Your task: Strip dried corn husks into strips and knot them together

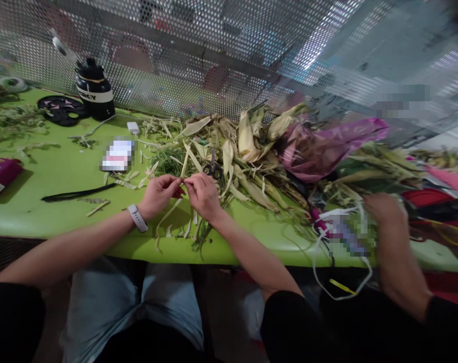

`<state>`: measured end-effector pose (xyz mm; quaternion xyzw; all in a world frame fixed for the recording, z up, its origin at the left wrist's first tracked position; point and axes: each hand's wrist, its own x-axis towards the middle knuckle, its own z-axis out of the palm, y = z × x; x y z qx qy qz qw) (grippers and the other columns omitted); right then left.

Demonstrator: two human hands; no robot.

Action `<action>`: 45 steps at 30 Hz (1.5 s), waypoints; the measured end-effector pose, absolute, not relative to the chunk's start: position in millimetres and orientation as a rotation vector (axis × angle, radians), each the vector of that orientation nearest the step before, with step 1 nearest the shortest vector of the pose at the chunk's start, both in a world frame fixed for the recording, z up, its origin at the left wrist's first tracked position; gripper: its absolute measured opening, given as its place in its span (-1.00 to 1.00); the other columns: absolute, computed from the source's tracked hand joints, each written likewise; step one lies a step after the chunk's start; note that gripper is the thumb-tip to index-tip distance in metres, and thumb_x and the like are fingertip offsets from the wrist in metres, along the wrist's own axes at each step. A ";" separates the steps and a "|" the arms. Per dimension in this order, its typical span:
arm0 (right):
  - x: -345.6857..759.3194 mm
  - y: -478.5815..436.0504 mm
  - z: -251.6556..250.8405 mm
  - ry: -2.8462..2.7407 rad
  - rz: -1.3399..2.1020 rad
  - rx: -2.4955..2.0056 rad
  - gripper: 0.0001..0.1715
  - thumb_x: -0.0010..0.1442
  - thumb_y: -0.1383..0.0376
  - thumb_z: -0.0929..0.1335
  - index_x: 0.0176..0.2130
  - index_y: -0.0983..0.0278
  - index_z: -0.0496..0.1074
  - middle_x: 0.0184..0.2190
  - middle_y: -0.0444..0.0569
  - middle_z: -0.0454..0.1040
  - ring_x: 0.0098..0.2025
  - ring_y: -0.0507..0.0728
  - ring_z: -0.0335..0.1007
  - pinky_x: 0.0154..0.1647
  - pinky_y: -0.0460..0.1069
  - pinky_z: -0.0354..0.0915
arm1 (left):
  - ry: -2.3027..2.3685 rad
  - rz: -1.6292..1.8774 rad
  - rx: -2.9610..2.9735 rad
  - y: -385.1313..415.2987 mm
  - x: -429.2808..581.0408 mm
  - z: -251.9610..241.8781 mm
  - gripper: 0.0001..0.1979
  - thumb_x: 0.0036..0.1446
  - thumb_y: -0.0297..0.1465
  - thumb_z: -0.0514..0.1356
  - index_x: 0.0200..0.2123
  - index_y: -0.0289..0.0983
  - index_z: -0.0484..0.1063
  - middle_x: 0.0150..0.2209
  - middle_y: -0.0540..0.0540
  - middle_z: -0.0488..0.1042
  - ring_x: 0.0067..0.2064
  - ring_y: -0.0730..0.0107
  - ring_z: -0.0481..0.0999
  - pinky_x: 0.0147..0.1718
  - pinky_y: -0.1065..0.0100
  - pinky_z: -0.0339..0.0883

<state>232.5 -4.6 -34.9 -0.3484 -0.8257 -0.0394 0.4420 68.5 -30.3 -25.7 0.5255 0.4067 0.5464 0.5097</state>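
My left hand (pixel 161 194), with a pale band on its wrist, and my right hand (pixel 204 195) meet over the front of the green table. Fingertips of both are pinched together on the base of a pale corn husk strip (pixel 185 157), whose narrow ends point up and away from me. The exact spot they grip is partly hidden by the fingers. Just beyond my right hand lie dark-handled scissors (pixel 212 169). Thin green shreds (pixel 170 164) are heaped behind my left hand, and loose husk scraps lie beneath both.
A large pile of dried corn husks (pixel 247 141) and a pink plastic bag (pixel 308 151) lie to the right. Another person's hand (pixel 387 217) is near a white cable (pixel 315 267). At left are a phone (pixel 118 155), a black bottle (pixel 95 93) and a magenta box (pixel 2 176).
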 end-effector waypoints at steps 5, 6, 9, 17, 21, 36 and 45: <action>233.3 -3.0 -32.3 -1.813 0.590 -0.900 -0.65 0.24 0.04 0.37 -0.12 0.23 0.39 -0.32 -0.07 0.45 -0.33 0.04 0.39 -0.26 -0.02 0.37 | 0.985 1.421 1.476 -31.5 66.0 -26.0 -0.71 0.17 -0.17 0.24 -0.37 -0.31 0.44 -0.51 -0.03 0.50 -0.48 0.47 0.50 -0.43 0.42 0.45; 233.5 -2.1 -32.2 -1.808 0.676 -0.873 -0.64 0.23 0.03 0.38 -0.12 0.23 0.41 -0.29 -0.07 0.45 -0.32 0.04 0.40 -0.26 -0.03 0.38 | 0.986 1.432 1.489 -32.4 66.1 -24.8 -0.72 0.17 -0.19 0.24 -0.37 -0.31 0.43 -0.52 -0.02 0.50 -0.48 0.47 0.50 -0.44 0.42 0.44; 233.2 0.3 -33.2 -1.782 0.742 -0.796 -0.68 0.21 0.06 0.39 -0.20 0.25 0.47 -0.21 -0.03 0.45 -0.25 0.04 0.42 -0.23 -0.03 0.40 | 1.013 1.423 1.461 -35.4 67.4 -19.7 -0.79 0.16 -0.25 0.27 -0.37 -0.29 0.44 -0.52 -0.02 0.49 -0.48 0.47 0.48 -0.42 0.44 0.40; 232.4 -1.3 -30.9 -1.737 0.659 -0.826 -0.77 0.21 0.14 0.41 -0.26 0.27 0.46 -0.26 -0.04 0.44 -0.25 0.03 0.41 -0.20 -0.04 0.39 | 1.056 1.352 1.306 -38.9 69.4 -14.3 -0.90 0.15 -0.39 0.28 -0.40 -0.25 0.44 -0.52 -0.01 0.49 -0.46 0.46 0.47 -0.37 0.42 0.36; 235.2 -0.9 -26.2 -1.781 0.670 -0.844 -0.74 0.20 0.11 0.41 -0.29 0.27 0.45 -0.32 -0.07 0.44 -0.28 0.03 0.40 -0.19 -0.04 0.38 | 1.066 1.334 1.439 -37.2 68.1 -17.7 -0.89 0.18 -0.35 0.25 -0.36 -0.25 0.43 -0.50 -0.02 0.50 -0.45 0.45 0.49 -0.39 0.42 0.38; 253.4 8.0 -24.2 -1.909 0.717 -0.837 -0.69 0.19 0.07 0.42 -0.32 0.28 0.49 -0.37 -0.08 0.47 -0.33 0.03 0.42 -0.24 -0.01 0.38 | 0.893 1.157 1.219 -32.1 61.6 -12.7 -0.77 0.00 -0.37 0.38 -0.32 -0.34 0.43 -0.35 -0.12 0.58 -0.26 0.30 0.61 -0.48 0.45 0.51; 249.4 2.6 -20.8 -1.881 0.698 -0.867 -0.72 0.19 0.11 0.41 -0.32 0.29 0.48 -0.39 -0.08 0.49 -0.34 0.04 0.44 -0.25 -0.01 0.39 | 0.880 1.136 1.064 -31.6 61.9 -10.4 -0.76 0.02 -0.40 0.37 -0.23 -0.34 0.48 -0.31 -0.12 0.60 -0.25 0.33 0.63 -0.43 0.44 0.50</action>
